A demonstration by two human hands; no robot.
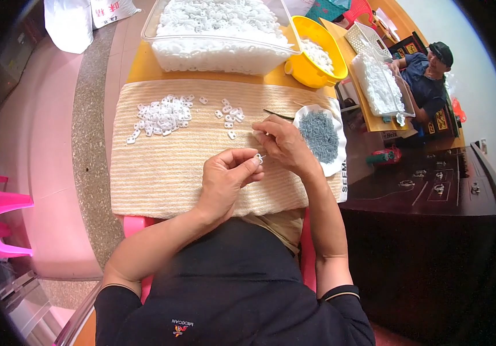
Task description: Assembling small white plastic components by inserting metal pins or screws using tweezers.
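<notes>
My left hand (229,173) is closed, pinching a small white plastic clip (259,156) between thumb and forefinger. A thin metal pin seems to stick out of the clip toward the right. Just right of it, my right hand (285,141) has its fingers curled together; what they hold, if anything, is hidden. Beside that hand a white scalloped dish (335,164) holds a heap of small grey pins (318,137). On the striped towel (161,179), a large pile of white two-holed clips (164,115) lies at the left, with a smaller group (232,112) nearer my hands.
A clear bin (219,55) full of white pieces stands at the table's far side. Next to it is a yellow basin (302,72). A dark stick (278,114) lies by the dish. A co-worker (426,81) sits at another bin on the right; pink stools (0,210) stand left.
</notes>
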